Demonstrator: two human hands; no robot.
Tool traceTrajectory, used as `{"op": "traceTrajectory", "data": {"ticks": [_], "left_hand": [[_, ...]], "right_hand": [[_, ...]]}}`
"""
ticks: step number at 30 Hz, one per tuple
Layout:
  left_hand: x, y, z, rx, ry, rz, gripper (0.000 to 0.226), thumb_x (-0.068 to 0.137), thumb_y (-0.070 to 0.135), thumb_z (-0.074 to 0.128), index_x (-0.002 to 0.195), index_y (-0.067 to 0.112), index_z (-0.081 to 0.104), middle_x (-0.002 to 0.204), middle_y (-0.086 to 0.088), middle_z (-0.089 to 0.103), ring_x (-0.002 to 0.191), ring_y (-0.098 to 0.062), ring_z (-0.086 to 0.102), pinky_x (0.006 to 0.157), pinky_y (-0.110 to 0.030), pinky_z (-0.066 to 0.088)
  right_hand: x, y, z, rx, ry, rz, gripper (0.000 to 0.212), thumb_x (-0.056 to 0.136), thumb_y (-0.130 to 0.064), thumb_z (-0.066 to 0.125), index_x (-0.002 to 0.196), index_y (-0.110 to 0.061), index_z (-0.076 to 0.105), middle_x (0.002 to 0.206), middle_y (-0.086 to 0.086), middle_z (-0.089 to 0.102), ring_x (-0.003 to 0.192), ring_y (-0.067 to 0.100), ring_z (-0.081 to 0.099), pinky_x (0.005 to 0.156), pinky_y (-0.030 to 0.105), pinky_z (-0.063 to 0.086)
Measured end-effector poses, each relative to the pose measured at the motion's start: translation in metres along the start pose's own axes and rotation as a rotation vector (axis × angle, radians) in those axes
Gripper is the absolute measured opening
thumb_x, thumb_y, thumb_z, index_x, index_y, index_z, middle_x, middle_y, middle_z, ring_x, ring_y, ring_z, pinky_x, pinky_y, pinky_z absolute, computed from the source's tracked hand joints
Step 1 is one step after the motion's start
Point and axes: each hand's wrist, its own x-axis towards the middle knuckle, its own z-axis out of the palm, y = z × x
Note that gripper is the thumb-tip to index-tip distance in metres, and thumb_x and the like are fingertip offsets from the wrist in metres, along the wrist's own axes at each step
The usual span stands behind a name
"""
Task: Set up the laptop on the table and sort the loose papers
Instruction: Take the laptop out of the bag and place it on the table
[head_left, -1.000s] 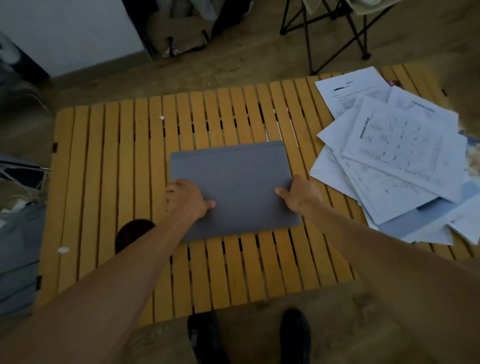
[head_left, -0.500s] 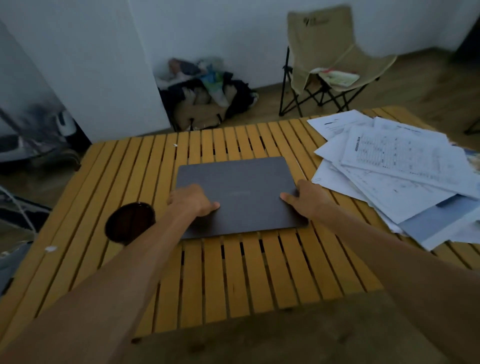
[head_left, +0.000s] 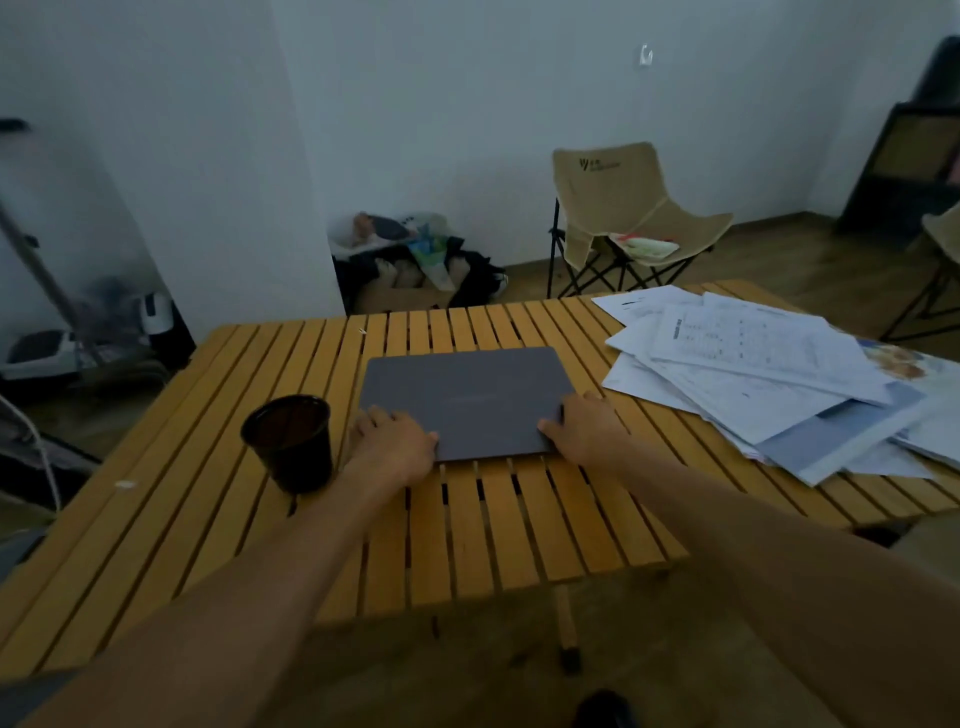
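One closed laptop (head_left: 467, 400) lies flat mid-bench (head_left: 519, 530). The left hand (head_left: 395, 441) and right hand (head_left: 587, 428) grip its near corners, thumbs on the lid. One dark cup (head_left: 288, 441) stands just left of the left hand; raising the lid carelessly could knock it over. One overlapping heap of papers (head_left: 769, 374), sheets uncountable, lies right, unsorted.

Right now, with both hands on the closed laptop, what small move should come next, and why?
Probably lift the lid. The flat grey laptop lies closed on the yellow slatted wooden table, the left hand and right hand gripping its near corners. One hand could hold the base down. The dark plastic cup stands left of it, the loose white papers unsorted on the right.
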Motion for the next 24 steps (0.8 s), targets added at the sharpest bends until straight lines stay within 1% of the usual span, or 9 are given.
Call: {"op": "traceTrajectory", "data": {"ticks": [1,3,4,6,9,14,18,22,24], "left_hand": [[0.003,-0.002,-0.004,0.053,0.076,0.087,0.047,0.100,0.046,0.040,0.131,0.010,0.048,0.143,-0.019,0.039,0.131,-0.036,0.036,0.109,-0.046,0.034],[0.001,-0.004,-0.015,0.059,0.215,0.236,0.029,0.099,0.037,0.045,0.113,0.015,0.056,0.123,-0.010,0.053,0.111,-0.026,0.051,0.096,-0.040,0.047],[-0.004,-0.005,-0.024,0.053,0.260,0.286,0.025,0.099,0.034,0.046,0.112,0.016,0.057,0.118,-0.007,0.054,0.107,-0.023,0.052,0.092,-0.038,0.048],[-0.015,-0.007,-0.044,0.098,0.319,0.347,0.024,0.099,0.032,0.047,0.116,0.017,0.056,0.118,-0.004,0.054,0.107,-0.020,0.052,0.092,-0.035,0.047],[-0.027,-0.015,-0.063,0.198,0.292,0.348,0.028,0.099,0.032,0.048,0.123,0.017,0.054,0.125,-0.004,0.052,0.115,-0.020,0.049,0.100,-0.035,0.044],[-0.029,-0.030,-0.061,0.364,0.198,0.312,0.028,0.096,0.022,0.051,0.124,0.016,0.052,0.129,-0.008,0.050,0.120,-0.025,0.046,0.105,-0.038,0.040],[-0.027,-0.022,-0.029,0.190,0.069,0.409,0.022,0.097,0.019,0.047,0.119,0.018,0.050,0.125,-0.004,0.049,0.115,-0.022,0.047,0.099,-0.038,0.045],[-0.020,-0.041,-0.015,0.098,0.068,0.303,0.031,0.094,0.013,0.051,0.125,0.016,0.044,0.129,-0.006,0.045,0.119,-0.024,0.046,0.098,-0.035,0.047],[-0.019,-0.049,-0.009,0.039,0.073,0.310,0.036,0.096,0.012,0.049,0.131,0.015,0.041,0.135,-0.006,0.042,0.123,-0.023,0.044,0.102,-0.035,0.045]], "right_hand": [[0.008,0.002,0.005,0.012,0.054,-0.018,0.040,0.102,-0.044,0.041,0.120,-0.012,0.055,0.128,0.013,0.052,0.121,0.030,0.045,0.105,0.043,0.039],[0.019,0.001,0.011,0.108,0.088,-0.015,0.038,0.096,-0.051,0.045,0.113,-0.019,0.056,0.129,0.010,0.050,0.120,0.027,0.044,0.104,0.045,0.042],[0.018,0.000,0.012,0.142,0.067,-0.034,0.039,0.094,-0.054,0.047,0.114,-0.021,0.055,0.131,0.009,0.048,0.122,0.027,0.042,0.105,0.046,0.042],[0.010,-0.003,0.010,0.141,-0.050,-0.118,0.053,0.091,-0.060,0.050,0.129,-0.024,0.051,0.143,0.006,0.039,0.134,0.027,0.033,0.110,0.050,0.037],[-0.006,-0.005,0.007,0.071,-0.144,-0.206,0.073,0.084,-0.072,0.050,0.144,-0.032,0.036,0.154,0.002,0.025,0.146,0.028,0.014,0.115,0.060,0.025],[-0.007,-0.009,0.001,0.030,-0.177,-0.219,0.074,0.085,-0.066,0.056,0.148,-0.038,0.029,0.158,0.001,0.020,0.148,0.028,0.009,0.116,0.062,0.019],[-0.012,-0.007,0.007,0.052,-0.136,-0.186,0.071,0.088,-0.065,0.054,0.149,-0.039,0.029,0.160,-0.002,0.018,0.150,0.026,0.005,0.119,0.060,0.015],[-0.017,-0.009,0.010,0.048,-0.086,-0.180,0.067,0.091,-0.061,0.052,0.149,-0.036,0.029,0.160,-0.003,0.019,0.151,0.024,0.007,0.120,0.058,0.013],[-0.019,-0.012,0.012,0.036,-0.086,-0.176,0.067,0.092,-0.059,0.052,0.150,-0.035,0.028,0.161,-0.002,0.018,0.151,0.024,0.006,0.120,0.057,0.012]]}}
